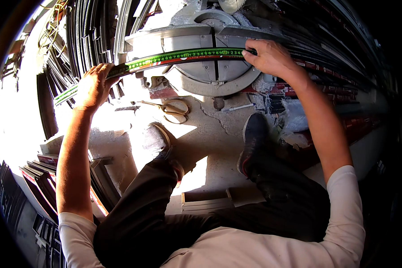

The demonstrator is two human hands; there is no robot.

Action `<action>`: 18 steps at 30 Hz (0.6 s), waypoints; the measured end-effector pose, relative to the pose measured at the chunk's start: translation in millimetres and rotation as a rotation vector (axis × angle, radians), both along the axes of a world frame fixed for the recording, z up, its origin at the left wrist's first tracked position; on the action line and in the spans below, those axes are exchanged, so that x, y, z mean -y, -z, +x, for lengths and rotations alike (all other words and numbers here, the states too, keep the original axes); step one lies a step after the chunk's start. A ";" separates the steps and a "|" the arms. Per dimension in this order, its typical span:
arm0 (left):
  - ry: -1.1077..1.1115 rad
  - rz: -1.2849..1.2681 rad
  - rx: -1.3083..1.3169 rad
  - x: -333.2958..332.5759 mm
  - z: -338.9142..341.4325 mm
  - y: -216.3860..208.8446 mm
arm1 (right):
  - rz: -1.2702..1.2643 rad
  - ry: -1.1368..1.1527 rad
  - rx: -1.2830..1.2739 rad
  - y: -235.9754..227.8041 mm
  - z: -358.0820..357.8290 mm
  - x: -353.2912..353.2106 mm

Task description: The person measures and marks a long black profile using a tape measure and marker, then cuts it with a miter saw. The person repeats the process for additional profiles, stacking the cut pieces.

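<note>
A green tape measure blade (pixel 165 56) stretches between my hands, laid along a long dark strip (pixel 183 60) with a red printed face. My left hand (pixel 94 87) is closed around the tape and the strip, and the tape runs on past it to the lower left. At the other end, my right hand (pixel 270 58) pinches the tape and strip between thumb and fingers. Both lie across the grey metal table of a mitre saw (pixel 201 71), in front of its fence (pixel 174 33). Part of the saw blade (pixel 231 4) shows at the top edge.
Scissors (pixel 175 110) and a white pen (pixel 239 107) lie on the floor before my shoes. Long dark strips (pixel 87 35) are stacked at the left, and more strips (pixel 330 53) at the right. Crumpled clear plastic (pixel 295 116) lies right of my foot. Cut pieces (pixel 42 176) stand at the lower left.
</note>
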State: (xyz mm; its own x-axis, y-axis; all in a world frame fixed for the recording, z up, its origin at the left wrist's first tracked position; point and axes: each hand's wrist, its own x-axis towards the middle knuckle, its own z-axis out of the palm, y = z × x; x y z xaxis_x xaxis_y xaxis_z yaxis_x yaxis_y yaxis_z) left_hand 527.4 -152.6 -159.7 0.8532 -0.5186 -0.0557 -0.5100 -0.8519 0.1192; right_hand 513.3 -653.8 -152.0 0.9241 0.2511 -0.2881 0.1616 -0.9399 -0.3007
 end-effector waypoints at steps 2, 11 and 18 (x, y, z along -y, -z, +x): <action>0.000 0.003 -0.006 0.9 0.8 0.1 | -0.034 -0.017 0.032 4.0 -1.7 2.3; -0.003 0.006 0.002 -1.4 0.0 2.3 | -0.048 0.032 0.084 3.4 -6.3 -5.4; 0.018 0.001 0.030 -3.2 0.1 4.4 | -0.113 0.066 -0.052 -6.9 -1.2 -11.4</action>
